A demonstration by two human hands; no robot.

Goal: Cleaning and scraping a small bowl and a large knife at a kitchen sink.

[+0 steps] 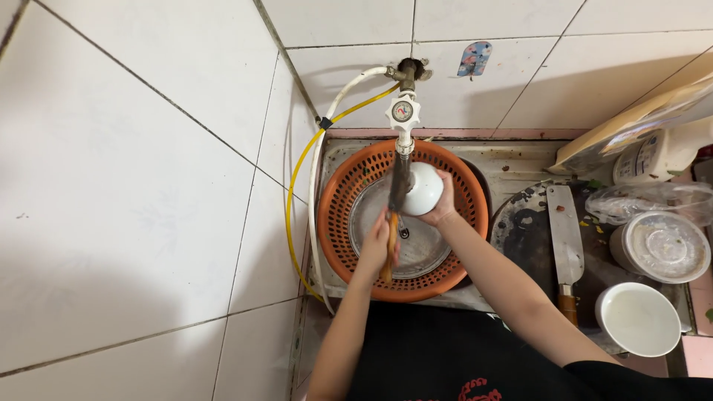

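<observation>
centre frame: your right hand (443, 209) grips a white bowl (420, 188) under the tap (403, 119), fingers wrapped on its rim. your left hand (376, 249) is closed around a wooden-handled brush (394, 223). risk: a wet bowl could slip into the orange basket (338, 223); cleaver (564, 234) lies centre right.

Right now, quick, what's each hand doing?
Left hand: closed around a wooden-handled brush.
Right hand: holding a white bowl under the tap.
</observation>
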